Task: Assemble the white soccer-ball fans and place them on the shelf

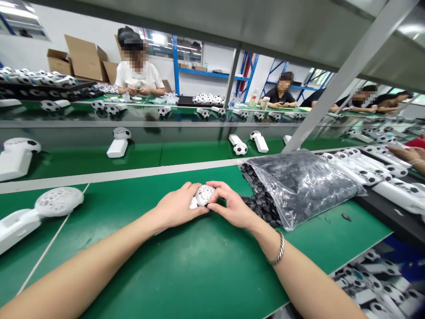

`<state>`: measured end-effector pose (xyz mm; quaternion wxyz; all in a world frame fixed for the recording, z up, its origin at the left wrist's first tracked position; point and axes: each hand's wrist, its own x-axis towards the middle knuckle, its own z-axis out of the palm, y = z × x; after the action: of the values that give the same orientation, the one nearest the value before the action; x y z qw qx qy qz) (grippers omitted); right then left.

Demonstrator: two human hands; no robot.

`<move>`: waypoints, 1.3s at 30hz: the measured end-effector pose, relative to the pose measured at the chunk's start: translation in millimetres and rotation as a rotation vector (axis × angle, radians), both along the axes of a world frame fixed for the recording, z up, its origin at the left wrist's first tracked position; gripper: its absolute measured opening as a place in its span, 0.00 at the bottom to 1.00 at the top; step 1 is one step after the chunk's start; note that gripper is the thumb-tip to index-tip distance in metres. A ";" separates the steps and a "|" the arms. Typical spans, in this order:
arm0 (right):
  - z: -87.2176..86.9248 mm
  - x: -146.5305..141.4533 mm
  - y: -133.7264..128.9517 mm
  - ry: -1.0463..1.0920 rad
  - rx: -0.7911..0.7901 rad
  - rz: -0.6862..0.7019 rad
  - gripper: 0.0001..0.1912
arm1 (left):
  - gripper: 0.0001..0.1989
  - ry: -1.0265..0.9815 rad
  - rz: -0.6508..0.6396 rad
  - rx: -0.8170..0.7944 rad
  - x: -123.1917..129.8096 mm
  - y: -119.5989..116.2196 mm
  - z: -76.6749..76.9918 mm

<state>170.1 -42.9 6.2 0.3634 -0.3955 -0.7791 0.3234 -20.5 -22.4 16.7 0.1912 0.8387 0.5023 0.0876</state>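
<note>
A white handheld fan (205, 195) with a round, football-patterned grille head is between my hands over the green bench. My left hand (177, 204) is closed round its body, covering most of the handle. The fingers and thumb of my right hand (232, 204) are curled against the right rim of the head. Something dark shows at that rim by the fingertips, too small to make out. Just right of my right hand, small black plastic pieces (262, 199) spill from a clear plastic bag (305, 186). Another white fan (59, 201) lies on the bench at the left.
A green conveyor belt (186, 148) carrying several fans runs behind the bench. At right, a black tray (395, 208) holds rows of fans, and a co-worker's hand (408, 154) is above it. A slanted metal post (332, 97) rises behind the bag. Several people sit across the line.
</note>
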 end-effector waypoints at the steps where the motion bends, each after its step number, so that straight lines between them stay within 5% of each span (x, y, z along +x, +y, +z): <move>1: -0.3 -0.1 0.4 0.001 0.002 0.000 0.02 | 0.30 0.015 0.006 0.006 1.1 -0.5 0.1; 11: -16.7 -2.1 7.1 0.227 -0.274 -0.016 0.18 | 0.26 0.078 0.008 -0.030 6.9 -2.9 7.6; 25: -20.9 -1.3 11.4 0.282 -0.248 -0.004 0.20 | 0.24 0.119 -0.007 0.040 6.7 -7.4 12.0; 28: -16.5 7.5 19.2 0.173 -0.176 -0.050 0.14 | 0.27 0.098 -0.011 -0.017 2.5 -1.7 9.7; 33: -9.3 31.6 28.3 -0.288 0.041 -0.415 0.04 | 0.27 0.173 -0.160 0.138 -9.2 14.3 2.0; 39: -12.8 29.6 25.3 -0.450 0.039 -0.374 0.05 | 0.23 0.190 -0.199 0.202 -12.0 15.5 -0.3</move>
<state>199.6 -17.6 -6.6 0.2424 -0.5871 -0.7596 0.1399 -32.5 -6.9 16.4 0.0652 0.9038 0.4211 0.0386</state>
